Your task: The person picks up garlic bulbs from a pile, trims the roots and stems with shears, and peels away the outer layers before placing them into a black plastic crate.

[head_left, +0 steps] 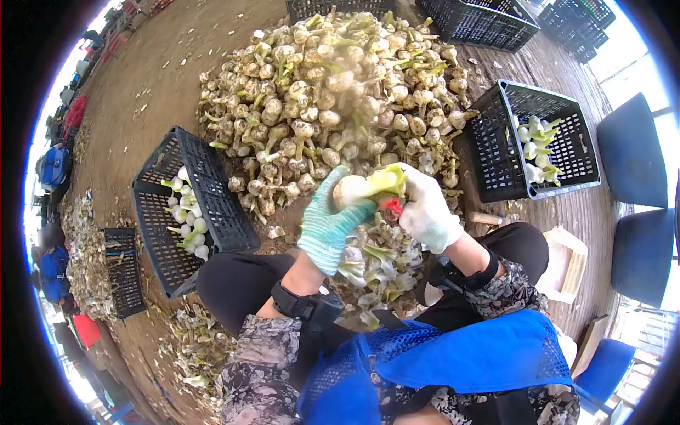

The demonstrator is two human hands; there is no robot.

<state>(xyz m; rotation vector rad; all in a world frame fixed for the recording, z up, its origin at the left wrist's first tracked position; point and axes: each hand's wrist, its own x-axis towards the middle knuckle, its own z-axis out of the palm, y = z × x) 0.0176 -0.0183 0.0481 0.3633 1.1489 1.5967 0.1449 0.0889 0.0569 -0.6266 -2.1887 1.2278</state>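
Between my two hands is a garlic bulb with a pale green stalk pointing right. My left hand, in a green-and-white striped glove, is closed around the bulb end. My right hand, in a white glove, is closed at the stalk's leafy end. Against the right fingers shows a small red piece; its kind I cannot make out, and the rest of it is hidden. Below the hands lies a heap of peeled garlic skins and leaves, between my legs.
A big pile of unpeeled garlic rises ahead. Black crates with white cleaned bulbs stand at left and right. A wooden handle and a pale wooden frame lie at right. Farther left is another person.
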